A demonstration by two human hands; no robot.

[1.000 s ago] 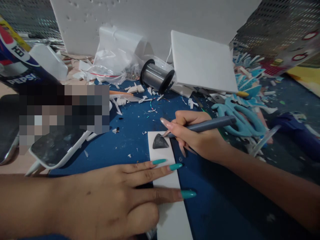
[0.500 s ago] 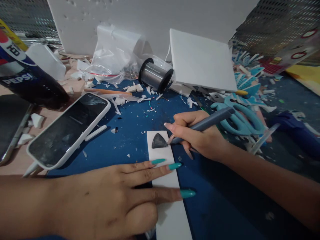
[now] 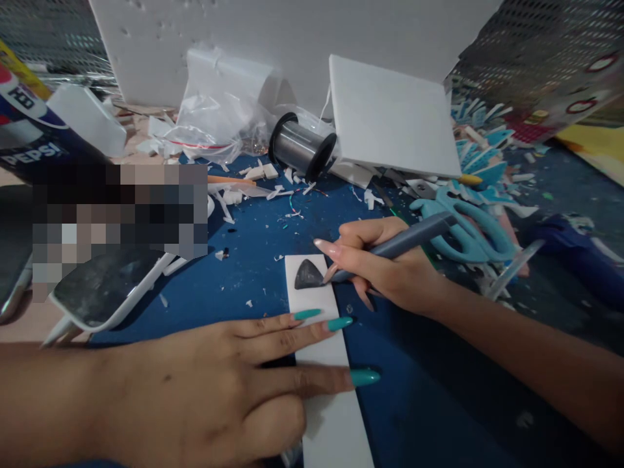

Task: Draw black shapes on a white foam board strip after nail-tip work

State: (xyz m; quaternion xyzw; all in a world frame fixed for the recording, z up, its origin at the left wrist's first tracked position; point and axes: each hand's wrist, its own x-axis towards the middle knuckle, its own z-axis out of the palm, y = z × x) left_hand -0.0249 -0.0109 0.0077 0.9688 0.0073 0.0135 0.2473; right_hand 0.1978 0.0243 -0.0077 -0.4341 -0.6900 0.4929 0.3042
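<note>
My left hand point(image 3: 234, 383), with teal nails, lies with its fingers spread flat across a long white foam-like strip point(image 3: 336, 416) on the blue mat. On the strip's far end rests a dark, rounded triangular piece point(image 3: 308, 274), shaped like a guitar pick. In a writing grip, my right hand point(image 3: 390, 270) holds a thick grey pen-like tool point(image 3: 419, 233). The tool's lower end is close to the right corner of the dark piece; fingertips hide part of it, so I cannot tell what kind of tip it has.
A wire spool point(image 3: 302, 146), a plastic bag point(image 3: 214, 123) and a white board point(image 3: 394, 117) sit behind. Light blue scissors point(image 3: 468, 227) lie right of my right hand. A phone point(image 3: 107, 286), partly pixelated, and a Pepsi bottle point(image 3: 34, 140) stand left. White scraps litter the mat point(image 3: 244, 266).
The view has shifted very slightly. Both hands, the strip and the dark piece keep nearly the same places. A pixelated patch now covers part of the phone and bottle.
</note>
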